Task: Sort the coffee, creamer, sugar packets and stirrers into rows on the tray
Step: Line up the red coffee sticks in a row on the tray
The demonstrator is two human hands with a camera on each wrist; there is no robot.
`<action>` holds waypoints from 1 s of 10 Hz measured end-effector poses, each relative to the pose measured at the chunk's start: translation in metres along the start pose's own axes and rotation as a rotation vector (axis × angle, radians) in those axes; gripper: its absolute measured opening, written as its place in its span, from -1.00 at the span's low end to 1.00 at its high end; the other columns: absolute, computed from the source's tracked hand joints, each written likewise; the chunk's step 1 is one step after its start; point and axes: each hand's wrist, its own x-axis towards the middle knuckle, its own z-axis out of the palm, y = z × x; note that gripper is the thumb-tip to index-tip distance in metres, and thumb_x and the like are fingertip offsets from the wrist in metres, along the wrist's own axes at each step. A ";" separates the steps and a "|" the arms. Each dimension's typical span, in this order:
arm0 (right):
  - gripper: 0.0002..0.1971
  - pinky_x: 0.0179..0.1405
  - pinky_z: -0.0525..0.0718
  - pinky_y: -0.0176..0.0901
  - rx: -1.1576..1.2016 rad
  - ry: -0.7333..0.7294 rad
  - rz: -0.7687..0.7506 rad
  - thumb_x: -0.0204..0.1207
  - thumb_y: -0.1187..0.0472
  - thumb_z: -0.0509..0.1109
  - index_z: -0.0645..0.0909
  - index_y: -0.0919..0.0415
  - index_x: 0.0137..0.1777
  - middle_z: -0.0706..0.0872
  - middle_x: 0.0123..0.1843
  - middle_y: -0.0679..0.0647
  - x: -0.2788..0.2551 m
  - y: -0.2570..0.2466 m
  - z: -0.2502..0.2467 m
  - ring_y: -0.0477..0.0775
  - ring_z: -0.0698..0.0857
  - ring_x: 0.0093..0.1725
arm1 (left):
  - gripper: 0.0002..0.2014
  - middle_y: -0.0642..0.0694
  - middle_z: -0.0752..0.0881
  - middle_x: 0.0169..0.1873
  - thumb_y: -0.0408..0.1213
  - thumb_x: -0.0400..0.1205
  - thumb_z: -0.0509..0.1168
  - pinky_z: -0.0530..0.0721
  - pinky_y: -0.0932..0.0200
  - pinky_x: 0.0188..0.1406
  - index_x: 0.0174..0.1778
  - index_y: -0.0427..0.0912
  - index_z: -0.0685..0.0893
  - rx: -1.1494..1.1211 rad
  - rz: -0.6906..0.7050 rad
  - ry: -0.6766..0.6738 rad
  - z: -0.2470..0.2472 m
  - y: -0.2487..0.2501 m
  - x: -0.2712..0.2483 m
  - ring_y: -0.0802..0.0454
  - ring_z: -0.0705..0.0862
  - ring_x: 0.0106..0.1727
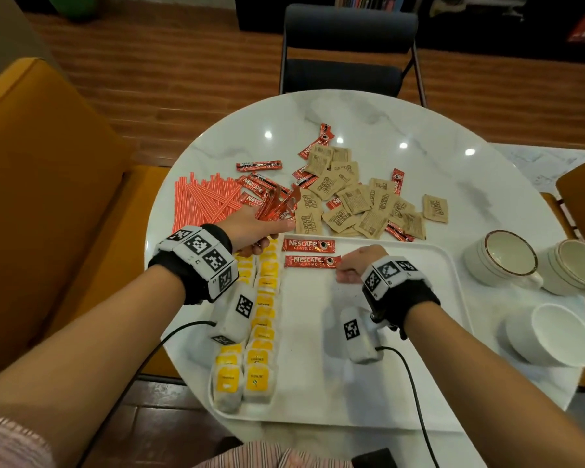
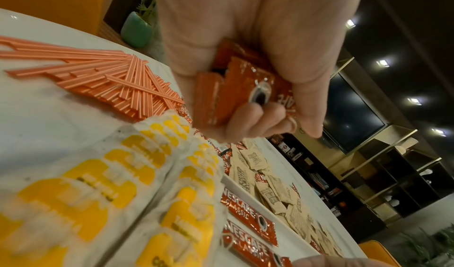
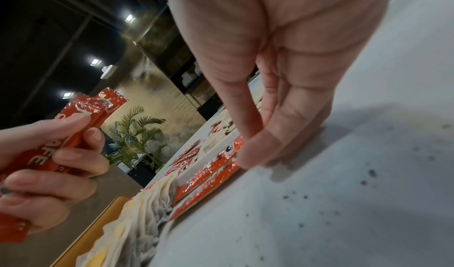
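Observation:
My left hand (image 1: 255, 231) grips a bundle of red coffee sticks (image 1: 277, 204) above the tray's far left corner; the left wrist view shows the fingers curled round this bundle (image 2: 240, 88). Two coffee sticks lie side by side on the white tray (image 1: 402, 383), and my right hand (image 1: 348, 268) pinches the right end of the nearer stick (image 1: 313, 261), thumb and fingertips (image 3: 255, 150) meeting there. Yellow creamer packets (image 1: 264, 332) fill two rows down the tray's left side. Brown sugar packets (image 1: 352, 197) and more coffee sticks lie heaped beyond the tray. Orange stirrers (image 1: 203, 201) lie far left.
Three white cups (image 1: 500, 258) stand on a cloth right of the tray. A dark chair (image 1: 348, 49) faces the round table's far side, and an orange seat (image 1: 48, 197) is at the left. The tray's right part is bare.

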 end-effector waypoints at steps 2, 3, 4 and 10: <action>-0.67 0.32 0.47 -0.26 -0.681 0.042 -0.202 0.66 -0.06 0.10 0.57 0.15 0.08 0.65 0.08 0.02 -0.019 -0.010 0.010 0.02 0.58 0.18 | -0.63 -0.04 0.46 -0.58 0.06 0.51 0.37 0.32 0.38 -0.77 -0.30 -0.19 0.50 -0.001 -0.004 -0.026 0.000 -0.001 -0.002 0.14 0.39 -0.64; -0.77 0.36 0.51 -0.14 -0.515 0.031 -0.143 0.63 -0.01 0.20 0.54 0.15 -0.05 0.62 -0.02 0.04 -0.012 -0.004 0.013 0.05 0.61 0.18 | -0.62 -0.05 0.47 -0.58 0.07 0.51 0.38 0.33 0.37 -0.75 -0.31 -0.19 0.50 -0.006 -0.007 -0.036 -0.001 -0.004 -0.002 0.12 0.40 -0.64; -0.85 0.18 0.70 0.03 0.098 0.099 0.016 0.38 0.42 0.46 0.56 0.21 -0.24 0.66 -0.15 0.15 0.011 0.003 0.012 0.22 0.71 0.13 | -0.62 -0.05 0.47 -0.59 0.06 0.51 0.38 0.32 0.36 -0.76 -0.34 -0.19 0.49 -0.010 -0.003 -0.036 -0.001 -0.006 -0.002 0.13 0.40 -0.67; -0.66 -0.52 0.56 -0.14 -0.087 0.039 -0.206 0.42 0.26 0.50 0.40 0.26 -0.43 0.59 -0.56 0.14 -0.008 0.000 0.003 0.07 0.52 -0.57 | -0.64 -0.03 0.44 -0.63 -0.02 0.61 0.27 0.26 0.39 -0.73 -0.41 -0.17 0.47 -0.105 -0.108 -0.201 0.011 -0.009 -0.008 0.13 0.37 -0.67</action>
